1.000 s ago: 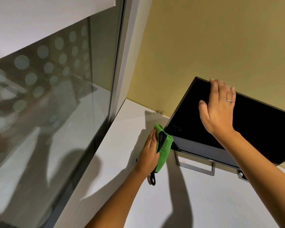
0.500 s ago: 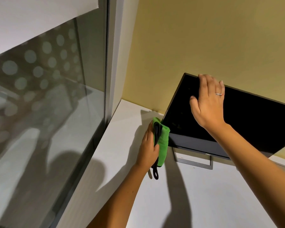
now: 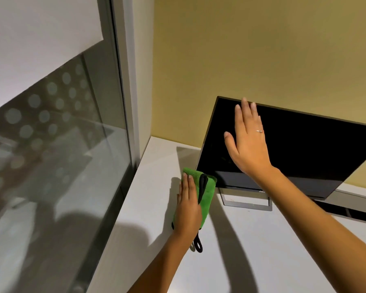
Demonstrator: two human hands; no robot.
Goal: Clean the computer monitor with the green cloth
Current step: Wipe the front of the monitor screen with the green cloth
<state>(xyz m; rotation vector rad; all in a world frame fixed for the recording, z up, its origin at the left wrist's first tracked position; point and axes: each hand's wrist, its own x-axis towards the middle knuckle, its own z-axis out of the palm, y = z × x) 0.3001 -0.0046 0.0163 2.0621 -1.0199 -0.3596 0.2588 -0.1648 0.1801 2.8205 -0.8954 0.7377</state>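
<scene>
I am standing the monitor [image 3: 304, 149] on the white desk [image 3: 251, 250], its dark screen tilted against the yellow wall [image 3: 262, 49]. My right hand [image 3: 248, 142] is lying flat over the upper left part of the screen, fingers straight and close together, the fingertips reaching the top edge; a ring [image 3: 260, 131] is showing on one finger. My left hand [image 3: 188, 205] is pressing the green cloth [image 3: 207, 195] with straight fingers at the monitor's lower left corner, where the cloth is touching the frame. A black strap [image 3: 198, 245] is hanging from the cloth below my wrist. Under the screen a grey stand [image 3: 247, 205] is resting on the desk, and a dark slot [image 3: 347, 210] is running along the desk to its right. To my left a glass pane [image 3: 51, 155] with pale dots is closing off the desk's side, a grey post [image 3: 127, 92] between it and the wall.
</scene>
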